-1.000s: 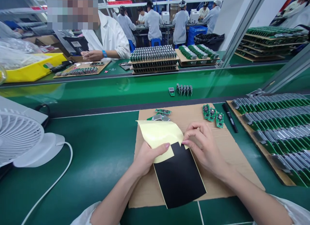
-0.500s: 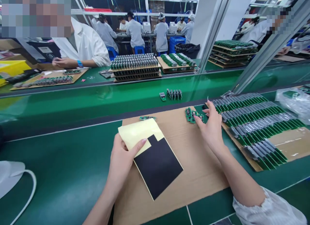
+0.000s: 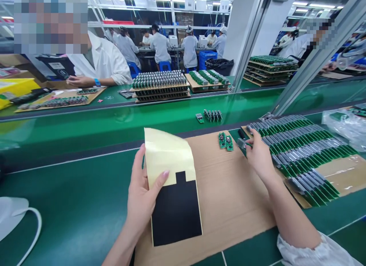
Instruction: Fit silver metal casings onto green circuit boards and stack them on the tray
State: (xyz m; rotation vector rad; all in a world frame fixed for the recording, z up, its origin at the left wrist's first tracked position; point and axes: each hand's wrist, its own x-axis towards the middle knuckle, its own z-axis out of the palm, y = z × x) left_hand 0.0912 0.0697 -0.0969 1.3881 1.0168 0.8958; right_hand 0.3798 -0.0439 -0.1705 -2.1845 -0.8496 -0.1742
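My left hand (image 3: 144, 193) is closed on a sheet of pale yellow backing paper (image 3: 168, 155), thumb on its front. Black sticker material (image 3: 177, 214) covers the sheet's lower part, with a notched upper edge. The sheet is tilted up over brown cardboard (image 3: 223, 197) and its top curls. At the cardboard's far right edge, my right hand (image 3: 259, 151) pinches a small circuit board (image 3: 242, 143) with a silvery face; the fingers partly hide it. Two green circuit boards (image 3: 225, 141) lie on the cardboard left of that hand.
A cardboard tray (image 3: 347, 174) on the right carries rows of upright boards. Small boards (image 3: 213, 115) stand on the green belt (image 3: 160, 117) ahead. Across it, a person in a white coat (image 3: 105, 63) sits near stacked board trays (image 3: 160, 84). A metal post (image 3: 248, 44) rises behind.
My right hand has picked up a circuit board from the small group and moved right. The sheet in my left hand has turned more upright, hiding the board behind it.
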